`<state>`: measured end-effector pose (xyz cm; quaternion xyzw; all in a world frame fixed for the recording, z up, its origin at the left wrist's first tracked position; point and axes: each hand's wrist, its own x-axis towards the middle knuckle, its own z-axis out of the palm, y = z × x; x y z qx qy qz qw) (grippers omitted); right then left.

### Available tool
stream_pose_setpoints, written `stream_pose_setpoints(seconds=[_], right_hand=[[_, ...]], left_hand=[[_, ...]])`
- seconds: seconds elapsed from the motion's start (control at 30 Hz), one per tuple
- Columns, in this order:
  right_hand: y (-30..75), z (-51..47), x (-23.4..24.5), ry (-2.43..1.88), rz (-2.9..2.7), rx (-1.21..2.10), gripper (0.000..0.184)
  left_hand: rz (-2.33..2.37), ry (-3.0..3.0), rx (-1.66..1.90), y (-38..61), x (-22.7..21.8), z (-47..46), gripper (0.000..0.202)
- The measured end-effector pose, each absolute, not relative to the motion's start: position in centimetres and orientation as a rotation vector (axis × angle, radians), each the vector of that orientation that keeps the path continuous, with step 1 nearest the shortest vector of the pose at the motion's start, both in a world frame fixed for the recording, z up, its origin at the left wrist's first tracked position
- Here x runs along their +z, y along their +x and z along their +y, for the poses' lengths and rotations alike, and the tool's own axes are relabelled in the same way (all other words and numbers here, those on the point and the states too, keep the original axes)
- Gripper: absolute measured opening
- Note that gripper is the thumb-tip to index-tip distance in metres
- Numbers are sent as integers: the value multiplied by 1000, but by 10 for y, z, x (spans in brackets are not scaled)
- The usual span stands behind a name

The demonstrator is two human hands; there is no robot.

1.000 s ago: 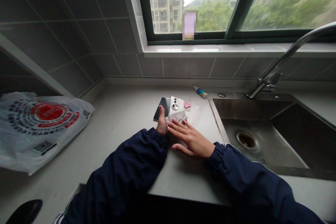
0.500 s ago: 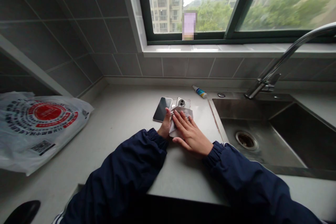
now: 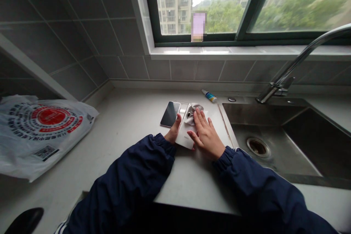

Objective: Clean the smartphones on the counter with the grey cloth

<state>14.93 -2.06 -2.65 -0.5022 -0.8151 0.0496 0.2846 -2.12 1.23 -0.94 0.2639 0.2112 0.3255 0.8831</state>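
A white phone (image 3: 183, 137) lies back up on the pale counter (image 3: 128, 124). My left hand (image 3: 174, 131) is closed on its left edge, thumb along the side, steadying it. My right hand (image 3: 206, 134) lies flat with fingers stretched out, pressing a crumpled grey cloth (image 3: 193, 111) onto the phone's far end, where the cloth hides the cameras. A second phone (image 3: 170, 113) with a dark screen lies face up just left of the white one, touching neither hand.
A white plastic bag (image 3: 41, 128) with red print sits at the left. A small tube (image 3: 209, 95) lies by the wall near the steel sink (image 3: 274, 142). A curved tap (image 3: 290, 67) arches over the sink. A dark rounded object (image 3: 24, 221) is at the bottom left.
My right hand has slid the cloth away from me along the white phone to its far end, covering the cameras and baring its near half. My left hand has stayed at the phone's edge.
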Motion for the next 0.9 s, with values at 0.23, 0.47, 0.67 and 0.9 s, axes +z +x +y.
stream_pose_setpoints(seconds=[0.23,0.47,0.67,0.9], right_hand=[[156,-16,-24,-1285,-2110,162,83],[161,-16,-16,-1179,-2116,167,83],[160,-17,-10,-1161,-2250,110,82],[153,-22,-9,-1062,-2447,172,79]], left_hand=[[504,674,503,-31,-15,13,95],[572,608,473,-32,-12,9,82],[575,719,548,-27,-20,10,73],[401,541,857,-16,-13,13,67]])
